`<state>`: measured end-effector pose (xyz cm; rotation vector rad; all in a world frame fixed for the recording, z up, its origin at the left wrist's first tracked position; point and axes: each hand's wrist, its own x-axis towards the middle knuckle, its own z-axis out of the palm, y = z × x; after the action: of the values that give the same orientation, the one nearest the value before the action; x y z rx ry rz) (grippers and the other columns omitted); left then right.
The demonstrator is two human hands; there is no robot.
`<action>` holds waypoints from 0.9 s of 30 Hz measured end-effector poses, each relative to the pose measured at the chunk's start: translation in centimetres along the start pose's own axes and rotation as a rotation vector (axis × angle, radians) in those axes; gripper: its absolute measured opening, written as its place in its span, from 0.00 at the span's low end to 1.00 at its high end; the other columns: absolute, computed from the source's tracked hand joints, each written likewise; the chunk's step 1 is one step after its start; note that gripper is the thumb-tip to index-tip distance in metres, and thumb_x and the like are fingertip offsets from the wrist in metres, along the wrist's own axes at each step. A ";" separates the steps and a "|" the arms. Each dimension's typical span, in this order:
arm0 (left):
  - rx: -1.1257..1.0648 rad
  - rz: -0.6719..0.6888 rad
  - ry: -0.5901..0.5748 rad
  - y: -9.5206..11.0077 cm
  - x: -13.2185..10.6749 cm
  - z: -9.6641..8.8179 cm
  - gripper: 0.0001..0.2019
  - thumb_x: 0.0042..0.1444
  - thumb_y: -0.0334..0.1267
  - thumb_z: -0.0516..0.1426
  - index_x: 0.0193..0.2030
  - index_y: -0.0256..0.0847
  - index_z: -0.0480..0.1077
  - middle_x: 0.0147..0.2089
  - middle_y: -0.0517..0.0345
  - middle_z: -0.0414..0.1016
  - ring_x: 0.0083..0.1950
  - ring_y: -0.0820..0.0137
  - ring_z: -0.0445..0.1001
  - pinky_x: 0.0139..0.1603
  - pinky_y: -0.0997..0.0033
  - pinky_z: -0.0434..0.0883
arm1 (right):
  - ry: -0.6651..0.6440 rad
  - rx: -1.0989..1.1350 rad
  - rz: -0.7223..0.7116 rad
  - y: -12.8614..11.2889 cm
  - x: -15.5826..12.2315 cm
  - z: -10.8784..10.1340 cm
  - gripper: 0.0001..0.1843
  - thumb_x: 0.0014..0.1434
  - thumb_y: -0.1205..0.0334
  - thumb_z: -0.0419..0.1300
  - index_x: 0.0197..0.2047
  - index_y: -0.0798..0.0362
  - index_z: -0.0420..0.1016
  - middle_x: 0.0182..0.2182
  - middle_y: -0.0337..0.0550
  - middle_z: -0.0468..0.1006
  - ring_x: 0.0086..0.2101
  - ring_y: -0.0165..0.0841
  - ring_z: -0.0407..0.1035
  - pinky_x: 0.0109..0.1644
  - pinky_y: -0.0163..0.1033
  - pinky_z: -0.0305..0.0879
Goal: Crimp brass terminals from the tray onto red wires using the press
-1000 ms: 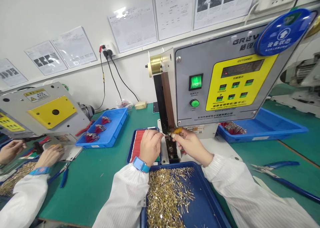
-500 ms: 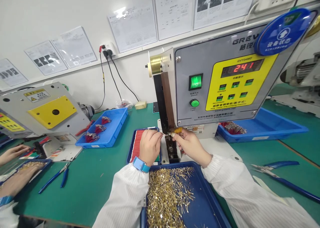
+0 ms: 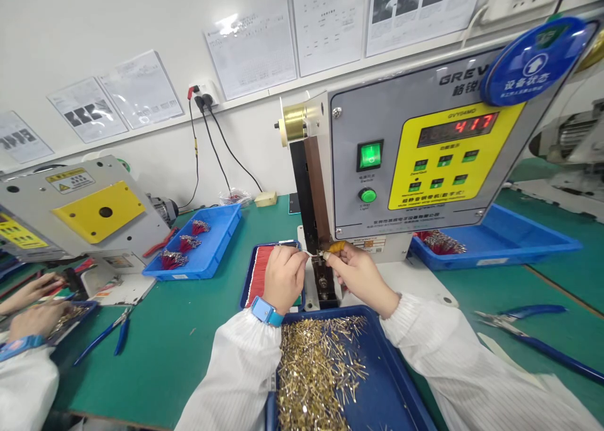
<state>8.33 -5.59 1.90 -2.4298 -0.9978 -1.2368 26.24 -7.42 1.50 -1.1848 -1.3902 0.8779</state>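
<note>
Pinching a thin wire, the left hand stood at the left side of the machine's dark work head. Right hand opposite, thumb and index drawn narrow together, yellow cover on a finger; couldn't tell what, if anything, they gripped, too small. Wire sat between the left fingertips and the work head. Machine display read 417, green switch lit. Tray of gold-coloured pins was just below the hands; small tray with red wires behind the left hand. Blue bin with red-wire bundles was on the right, blue-handled cutters nearer on the green surface. Co-worker's hands worked far left.
</note>
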 end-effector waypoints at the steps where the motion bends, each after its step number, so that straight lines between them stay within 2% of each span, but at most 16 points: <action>1: 0.000 0.000 -0.001 0.0 0.0 0.0 0.06 0.63 0.30 0.52 0.39 0.39 0.71 0.37 0.53 0.72 0.42 0.66 0.68 0.43 0.65 0.67 | 0.001 0.009 0.003 0.0 0.0 0.0 0.14 0.56 0.50 0.57 0.32 0.53 0.66 0.22 0.37 0.70 0.18 0.27 0.62 0.21 0.34 0.59; 9: -0.009 0.005 -0.003 -0.1 0.0 0.0 0.06 0.63 0.30 0.53 0.39 0.39 0.71 0.37 0.53 0.72 0.42 0.66 0.68 0.44 0.64 0.67 | -0.008 0.018 0.007 0.0 0.0 0.0 0.13 0.56 0.51 0.57 0.32 0.53 0.66 0.21 0.36 0.69 0.17 0.26 0.61 0.22 0.34 0.59; 19: -0.011 0.004 0.019 0.0 0.1 -0.1 0.06 0.63 0.31 0.53 0.40 0.39 0.71 0.37 0.53 0.72 0.41 0.66 0.68 0.43 0.65 0.68 | 0.025 -0.046 -0.042 0.2 0.0 0.3 0.15 0.58 0.48 0.55 0.32 0.52 0.66 0.24 0.39 0.72 0.26 0.32 0.67 0.27 0.36 0.61; 21: -0.009 0.004 0.019 0.0 0.1 -0.1 0.06 0.63 0.31 0.53 0.40 0.39 0.71 0.37 0.53 0.73 0.41 0.66 0.68 0.43 0.65 0.68 | 0.024 -0.126 -0.069 -0.1 0.3 0.0 0.13 0.59 0.51 0.54 0.32 0.52 0.67 0.27 0.42 0.74 0.29 0.34 0.69 0.30 0.38 0.63; 23: -0.013 0.001 0.021 0.0 0.2 -0.2 0.06 0.63 0.31 0.52 0.39 0.39 0.71 0.37 0.53 0.73 0.41 0.66 0.69 0.42 0.65 0.68 | 0.004 -0.302 -0.083 -0.6 0.7 -1.1 0.10 0.60 0.55 0.53 0.32 0.53 0.68 0.29 0.44 0.75 0.31 0.36 0.69 0.35 0.40 0.64; 27: -0.026 -0.006 0.032 0.0 0.3 -0.2 0.06 0.63 0.31 0.52 0.39 0.39 0.71 0.37 0.53 0.73 0.41 0.66 0.69 0.43 0.64 0.69 | -0.108 -0.739 -0.145 -1.7 1.6 -5.2 0.06 0.57 0.64 0.53 0.33 0.54 0.70 0.34 0.50 0.76 0.34 0.39 0.69 0.40 0.42 0.62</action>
<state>8.31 -5.61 2.24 -2.4202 -0.9874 -1.2949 31.13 -6.76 4.40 -1.5627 -1.9458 0.3180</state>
